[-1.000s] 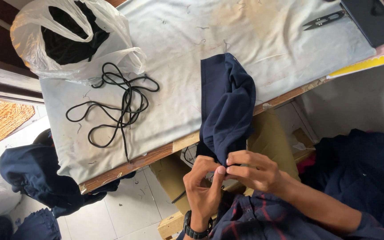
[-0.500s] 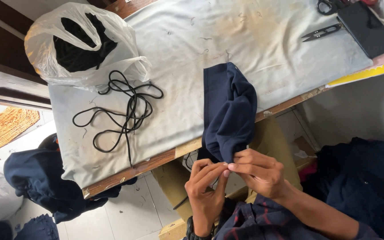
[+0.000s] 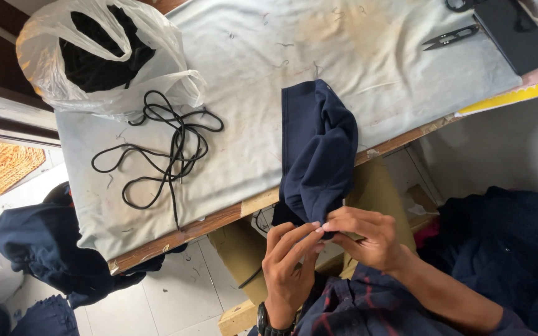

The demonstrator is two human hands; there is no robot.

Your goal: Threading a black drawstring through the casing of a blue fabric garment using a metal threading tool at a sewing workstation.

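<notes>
A wide wooden worktable covered with a stained pale cloth (image 3: 368,56) fills the upper half of the frame. Heaps of dark blue fabric (image 3: 505,242) lie at lower right, and another such heap (image 3: 38,242) at lower left on the tiled floor. At upper left a white plastic bag holding black material (image 3: 104,53) sits on the table, with a tangled black cord (image 3: 163,149) just below it. A folded navy blue garment (image 3: 316,155) hangs over the table's front edge at centre; its lower end is pinched between the fingertips of the left hand (image 3: 287,267) and the right hand (image 3: 365,239), both closed on it. Small black thread snips (image 3: 453,37) lie at upper right.
</notes>
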